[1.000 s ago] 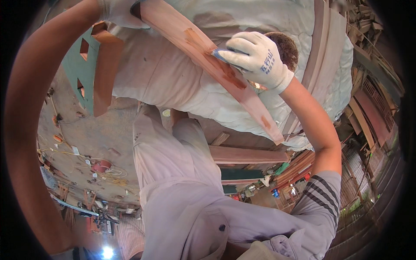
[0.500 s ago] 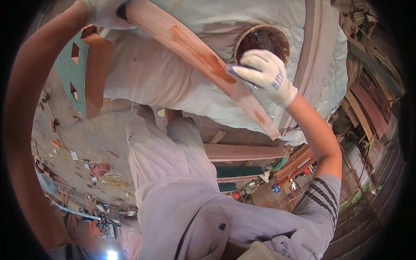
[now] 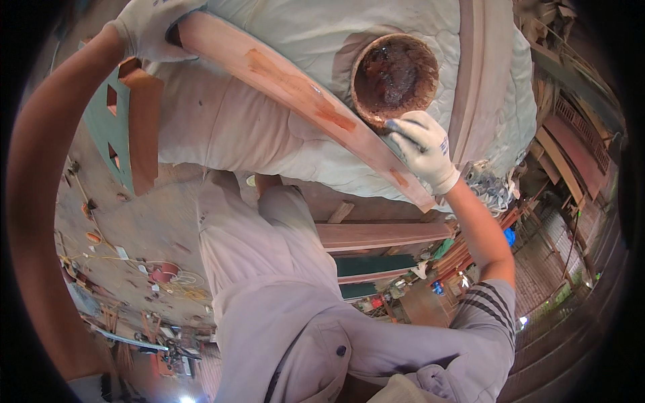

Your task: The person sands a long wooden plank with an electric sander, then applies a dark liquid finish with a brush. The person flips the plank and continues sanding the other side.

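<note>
A curved reddish wooden board (image 3: pixel 295 84) lies slantwise across the white-padded surface (image 3: pixel 259 131), with wet reddish-brown smears on its upper face. My left hand (image 3: pixel 156 32), in a white glove, grips the board's far left end. My right hand (image 3: pixel 424 149), gloved too, hovers beside the near rim of a round bowl (image 3: pixel 430 94) of dark brown paste, just above the board's right half. Its fingers are drawn together around something small with a dark bluish tip; what it is, I cannot make out.
Another long wooden piece (image 3: pixel 478 87) runs along the right of the padding. A green-faced wooden part with cut slots (image 3: pixel 115 138) stands at the left. Below the padding are more boards (image 3: pixel 383 235). Cords and a red reel (image 3: pixel 163 272) lie on the floor.
My right hand has left the smeared face of the board and moved down and slightly right, near the bowl's rim. My left hand keeps its grip on the board's end.
</note>
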`<action>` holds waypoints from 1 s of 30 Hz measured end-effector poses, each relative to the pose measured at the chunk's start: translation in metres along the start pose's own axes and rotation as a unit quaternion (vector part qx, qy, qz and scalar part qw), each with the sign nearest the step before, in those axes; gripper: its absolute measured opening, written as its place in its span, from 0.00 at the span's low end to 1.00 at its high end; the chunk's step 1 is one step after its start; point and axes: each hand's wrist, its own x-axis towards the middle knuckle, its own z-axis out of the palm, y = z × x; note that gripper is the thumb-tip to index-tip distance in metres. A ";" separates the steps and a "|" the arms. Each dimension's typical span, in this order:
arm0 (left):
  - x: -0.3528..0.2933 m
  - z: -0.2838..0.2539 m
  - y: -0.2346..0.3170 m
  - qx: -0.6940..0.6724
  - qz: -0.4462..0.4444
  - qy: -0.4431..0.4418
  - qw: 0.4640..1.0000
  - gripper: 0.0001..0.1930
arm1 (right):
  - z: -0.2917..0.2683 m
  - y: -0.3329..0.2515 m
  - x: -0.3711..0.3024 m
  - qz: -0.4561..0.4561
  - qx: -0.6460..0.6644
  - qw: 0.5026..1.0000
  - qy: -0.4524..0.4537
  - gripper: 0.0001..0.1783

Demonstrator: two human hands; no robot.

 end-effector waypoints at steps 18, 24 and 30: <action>0.001 0.016 -0.010 -0.064 0.094 0.063 0.991 0.32 | 0.097 -0.084 -0.087 0.307 0.650 0.422 0.553 0.19; 0.007 0.012 0.002 -0.015 0.032 0.009 0.999 0.32 | 0.111 -0.079 -0.146 0.238 0.626 0.376 0.641 0.25; 0.002 0.013 -0.007 -0.014 -0.017 -0.032 0.999 0.32 | 0.114 -0.075 -0.188 0.417 0.396 0.470 0.670 0.27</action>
